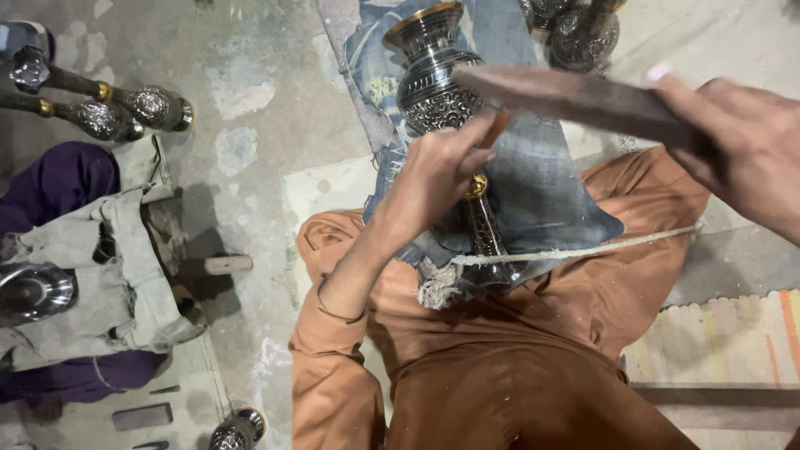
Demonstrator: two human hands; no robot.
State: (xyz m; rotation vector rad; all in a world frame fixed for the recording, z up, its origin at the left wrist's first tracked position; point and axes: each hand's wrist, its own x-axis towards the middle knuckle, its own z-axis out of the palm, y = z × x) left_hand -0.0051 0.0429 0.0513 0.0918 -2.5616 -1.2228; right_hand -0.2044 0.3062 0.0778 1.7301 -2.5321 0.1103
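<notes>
The engraved metal vase (442, 83) lies tilted on a blue cloth (542, 192) across the person's lap. The left hand (437, 179) sits against the vase's neck, fingers pinched on a small tool. Above the vase, the right hand (742, 150) grips a wooden bar (575, 100) — fingers closed around its end.

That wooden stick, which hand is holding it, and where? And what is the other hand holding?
The right hand grips the wooden stick at its near end. The left hand pinches a small tool against the metal vase.
</notes>
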